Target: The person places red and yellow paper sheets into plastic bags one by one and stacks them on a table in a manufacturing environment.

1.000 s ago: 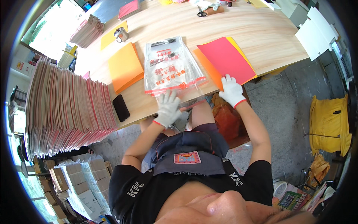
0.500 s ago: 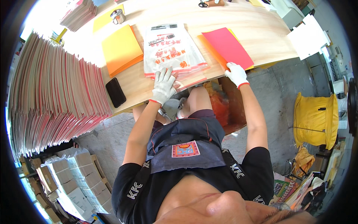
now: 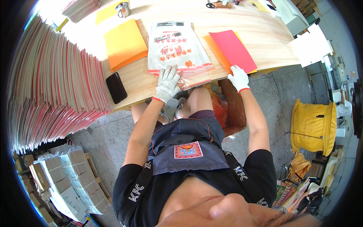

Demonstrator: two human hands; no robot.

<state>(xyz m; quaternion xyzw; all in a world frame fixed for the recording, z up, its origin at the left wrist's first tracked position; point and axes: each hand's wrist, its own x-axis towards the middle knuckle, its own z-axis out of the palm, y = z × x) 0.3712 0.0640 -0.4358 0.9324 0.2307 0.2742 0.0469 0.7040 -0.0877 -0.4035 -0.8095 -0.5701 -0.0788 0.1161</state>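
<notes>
My left hand (image 3: 167,83), in a white knit glove with a red cuff, lies with fingers stretched over the lower end of a pile of clear plastic bags (image 3: 170,60) printed in red and black. At the near corner of a layered pink, orange and yellow paper stack (image 3: 235,51), my gloved right hand (image 3: 238,78) has its fingers closed on the edge; the thumb is partly hidden. Left of the bags lies another stack of yellow-orange sheets (image 3: 125,43). A black phone (image 3: 116,87) rests near the table's front edge.
Tall piles of red-edged packets (image 3: 56,79) rise along the left side. A metal cup (image 3: 123,10) and scissors (image 3: 211,5) stand farther back on the wooden table (image 3: 166,13). Wrapped bundles (image 3: 77,178) sit at lower left, a yellow sack (image 3: 314,126) at right.
The whole view has shifted slightly. Both hands stay at the same places, the left on the bags and the right at the paper stack's corner.
</notes>
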